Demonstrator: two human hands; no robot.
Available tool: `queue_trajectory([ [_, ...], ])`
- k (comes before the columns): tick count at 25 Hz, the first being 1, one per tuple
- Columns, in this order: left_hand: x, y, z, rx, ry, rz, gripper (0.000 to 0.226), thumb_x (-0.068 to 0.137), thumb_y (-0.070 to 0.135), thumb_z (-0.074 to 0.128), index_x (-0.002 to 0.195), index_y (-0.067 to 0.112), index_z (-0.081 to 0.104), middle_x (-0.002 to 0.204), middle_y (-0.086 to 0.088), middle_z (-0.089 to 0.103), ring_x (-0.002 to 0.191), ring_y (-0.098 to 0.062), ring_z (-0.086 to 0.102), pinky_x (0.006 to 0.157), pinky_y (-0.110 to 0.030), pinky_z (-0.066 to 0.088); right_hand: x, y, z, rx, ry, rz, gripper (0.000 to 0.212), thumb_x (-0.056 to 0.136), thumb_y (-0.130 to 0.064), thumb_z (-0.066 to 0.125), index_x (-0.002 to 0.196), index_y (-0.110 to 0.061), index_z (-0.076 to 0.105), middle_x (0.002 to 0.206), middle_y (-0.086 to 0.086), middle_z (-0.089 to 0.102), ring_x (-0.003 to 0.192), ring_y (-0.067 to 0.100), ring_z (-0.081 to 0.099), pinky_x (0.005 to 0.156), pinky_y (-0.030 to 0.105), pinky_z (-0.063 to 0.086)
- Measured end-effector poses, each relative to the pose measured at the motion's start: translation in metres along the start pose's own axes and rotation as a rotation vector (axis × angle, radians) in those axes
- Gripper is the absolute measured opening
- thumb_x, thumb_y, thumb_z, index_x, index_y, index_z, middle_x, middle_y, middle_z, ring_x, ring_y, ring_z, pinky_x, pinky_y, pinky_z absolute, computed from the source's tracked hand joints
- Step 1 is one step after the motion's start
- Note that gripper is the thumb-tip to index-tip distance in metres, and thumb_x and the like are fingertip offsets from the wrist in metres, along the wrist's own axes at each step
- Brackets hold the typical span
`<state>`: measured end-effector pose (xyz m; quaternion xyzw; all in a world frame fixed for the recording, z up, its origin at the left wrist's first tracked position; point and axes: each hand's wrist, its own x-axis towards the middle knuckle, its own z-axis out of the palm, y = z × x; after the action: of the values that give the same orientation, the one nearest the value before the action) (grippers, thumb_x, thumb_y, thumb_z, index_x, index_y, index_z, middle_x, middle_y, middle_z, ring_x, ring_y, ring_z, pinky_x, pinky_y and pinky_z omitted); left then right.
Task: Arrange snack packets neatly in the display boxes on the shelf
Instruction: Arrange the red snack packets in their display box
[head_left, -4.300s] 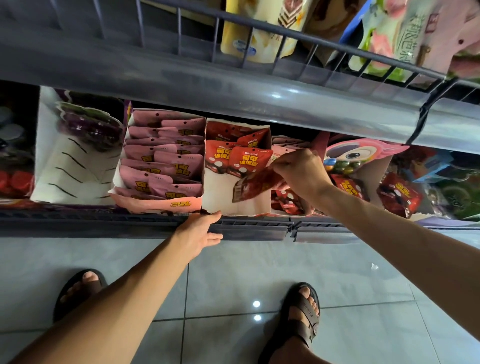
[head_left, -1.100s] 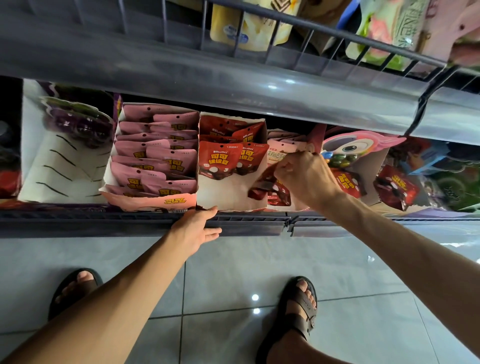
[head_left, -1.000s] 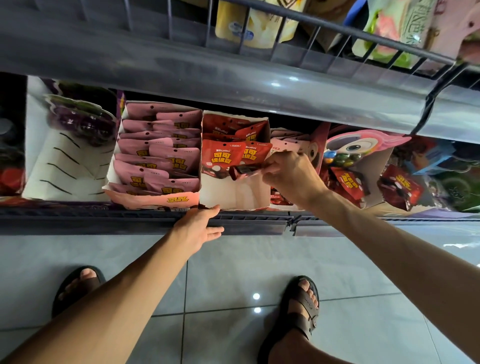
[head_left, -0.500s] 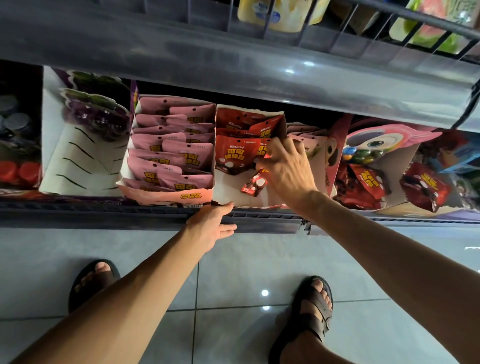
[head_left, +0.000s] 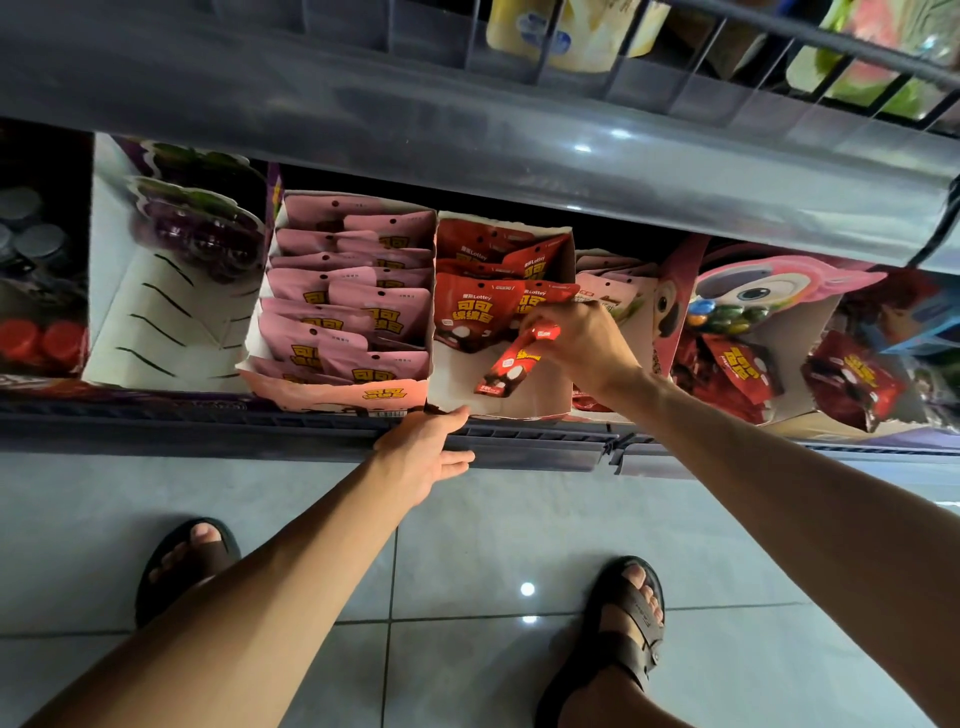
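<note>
A white display box (head_left: 556, 400) sits mid-shelf with several red snack packets (head_left: 475, 312) standing at its back. My right hand (head_left: 582, 343) is inside this box, shut on one red packet (head_left: 511, 366) that hangs tilted over the box's bare front part. My left hand (head_left: 423, 457) rests on the shelf's front rail, its fingertips touching the box's lower front edge, holding nothing. Left of it a pink display box (head_left: 337, 397) is filled with rows of pink packets (head_left: 353, 306).
A box of pale pink packets (head_left: 613, 291) and loose red packets (head_left: 743, 369) lie to the right. A white box with purple grape packs (head_left: 200, 234) stands at the left. A grey shelf lip (head_left: 467, 140) overhangs above. My sandalled feet stand on the grey tiled floor (head_left: 467, 545).
My right hand picked a red packet from the right-hand box, carried it left into the middle box, and now holds it lower over the box's front part. My left hand stayed on the rail.
</note>
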<state>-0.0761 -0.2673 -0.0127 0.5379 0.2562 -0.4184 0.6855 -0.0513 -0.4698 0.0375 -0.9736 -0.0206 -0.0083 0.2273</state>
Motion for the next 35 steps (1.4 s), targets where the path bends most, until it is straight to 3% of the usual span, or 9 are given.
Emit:
queue_trajectory([
  [3, -0.001, 0.001, 0.001, -0.001, 0.005, -0.013, 0.049, 0.097, 0.022, 0.065, 0.141, 0.009, 0.047, 0.148, -0.007, 0.048, 0.117, -0.041, 0.063, 0.106, -0.046, 0.049, -0.006, 0.004, -0.003, -0.057, -0.045, 0.028, 0.023, 0.081, -0.022, 0.076, 0.102, -0.014, 0.073, 0.099, 0.003, 0.074, 0.085, 0.015, 0.071, 0.075, 0.026, 0.056],
  [7, -0.001, 0.001, 0.001, -0.017, 0.01, -0.015, 0.048, 0.097, 0.021, 0.064, 0.14, 0.009, 0.047, 0.149, -0.006, 0.047, 0.118, -0.042, 0.063, 0.107, -0.047, 0.048, -0.007, -0.004, -0.01, -0.48, 0.129, -0.196, 0.018, 0.082, -0.027, 0.076, 0.096, -0.016, 0.071, 0.079, 0.007, 0.072, 0.063, 0.029, 0.068, 0.056, 0.029, 0.045],
  [10, -0.001, 0.0, 0.001, -0.009, 0.011, -0.008, 0.047, 0.097, 0.022, 0.065, 0.139, 0.008, 0.048, 0.148, -0.005, 0.048, 0.117, -0.041, 0.064, 0.105, -0.044, 0.049, -0.009, -0.007, -0.005, -0.682, 0.028, -0.257, 0.02, 0.086, -0.026, 0.074, 0.104, -0.022, 0.067, 0.082, 0.001, 0.07, 0.068, 0.022, 0.067, 0.057, 0.028, 0.043],
  [14, 0.0, 0.001, 0.001, -0.008, 0.017, -0.014, 0.05, 0.096, 0.023, 0.065, 0.141, 0.01, 0.046, 0.148, -0.004, 0.047, 0.117, -0.042, 0.063, 0.107, -0.047, 0.048, -0.012, -0.005, 0.007, -0.53, -0.097, -0.125, 0.025, 0.093, -0.023, 0.063, 0.118, -0.02, 0.061, 0.104, 0.006, 0.07, 0.089, 0.027, 0.068, 0.073, 0.035, 0.053],
  [20, 0.001, 0.0, 0.0, -0.007, 0.013, -0.011, 0.048, 0.096, 0.022, 0.065, 0.139, 0.008, 0.048, 0.148, -0.005, 0.048, 0.116, -0.042, 0.064, 0.103, -0.045, 0.051, 0.01, -0.007, -0.003, -0.484, 0.063, -0.06, 0.011, 0.09, -0.023, 0.067, 0.097, -0.015, 0.068, 0.081, 0.003, 0.07, 0.056, 0.016, 0.052, 0.055, 0.022, 0.035],
  [23, 0.003, -0.001, -0.001, -0.004, 0.024, 0.006, 0.045, 0.095, 0.018, 0.067, 0.137, 0.008, 0.053, 0.147, -0.006, 0.05, 0.112, -0.043, 0.065, 0.101, -0.049, 0.052, 0.028, -0.008, -0.003, -0.505, 0.009, -0.032, 0.012, 0.095, -0.02, 0.06, 0.102, -0.012, 0.066, 0.09, 0.008, 0.071, 0.07, 0.023, 0.064, 0.063, 0.029, 0.051],
  [27, 0.005, -0.001, 0.0, -0.012, 0.034, -0.003, 0.04, 0.094, 0.02, 0.068, 0.131, 0.011, 0.056, 0.145, -0.005, 0.052, 0.111, -0.042, 0.066, 0.102, -0.048, 0.052, 0.031, -0.003, 0.008, -0.476, 0.016, -0.022, 0.023, 0.093, -0.027, 0.062, 0.108, -0.009, 0.064, 0.101, 0.011, 0.07, 0.086, 0.025, 0.068, 0.072, 0.026, 0.048],
  [31, 0.007, -0.002, -0.001, -0.009, 0.028, -0.017, 0.037, 0.095, 0.02, 0.067, 0.13, 0.012, 0.057, 0.146, -0.005, 0.051, 0.111, -0.041, 0.066, 0.1, -0.046, 0.053, 0.032, 0.0, 0.01, -0.449, 0.054, -0.019, 0.024, 0.093, -0.027, 0.062, 0.109, -0.009, 0.063, 0.103, 0.011, 0.07, 0.088, 0.026, 0.069, 0.078, 0.032, 0.054],
  [35, 0.008, -0.002, -0.003, -0.009, 0.013, -0.025, 0.03, 0.096, 0.018, 0.065, 0.126, 0.014, 0.061, 0.146, -0.005, 0.051, 0.112, -0.042, 0.066, 0.092, -0.042, 0.055, 0.023, 0.004, 0.001, -0.402, 0.106, -0.025, 0.019, 0.092, -0.022, 0.065, 0.106, -0.011, 0.063, 0.098, 0.01, 0.071, 0.079, 0.023, 0.069, 0.068, 0.026, 0.049],
])
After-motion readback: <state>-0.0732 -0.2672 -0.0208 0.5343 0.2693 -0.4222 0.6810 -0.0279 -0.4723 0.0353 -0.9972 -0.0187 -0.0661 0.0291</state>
